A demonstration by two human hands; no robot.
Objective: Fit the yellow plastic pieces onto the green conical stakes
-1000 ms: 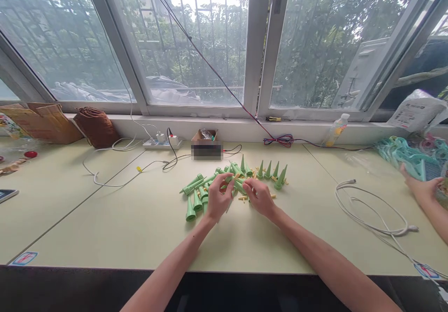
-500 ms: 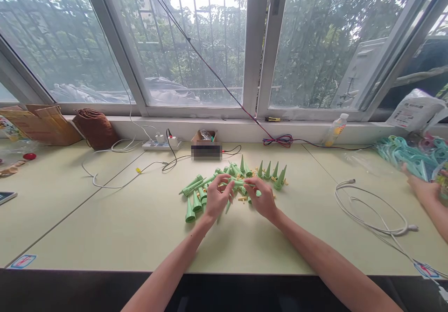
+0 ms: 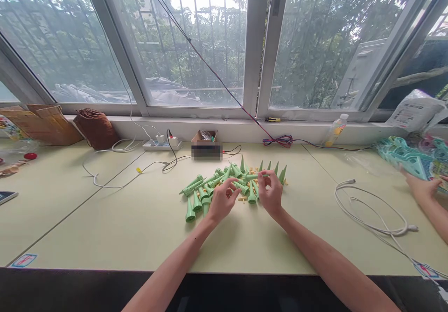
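A loose heap of green cone-shaped plastic spikes [image 3: 191,211] with small yellow T-shaped pieces [image 3: 242,199] lies in front of me on the table. My right hand [image 3: 271,193] pinches one green spike [image 3: 250,177] between thumb and fingers; it lies nearly level and points left. Just right of that hand, several spikes [image 3: 282,175] stand upright in a row, partly hidden behind it. My left hand [image 3: 223,202] hovers at the near side of the heap, thumb and fingers apart, with nothing visible between them.
A small cardboard box [image 3: 210,137] and a power strip [image 3: 161,145] sit along the back wall. White cable [image 3: 371,225] coils to the right. A bottle [image 3: 335,130] stands at the back. A co-worker's hand [image 3: 422,188] is among turquoise plastic pieces [image 3: 402,151] at far right.
My hands have moved apart. The left has let go of the spike and drawn back toward me, while the right has carried it rightward toward the upright row.
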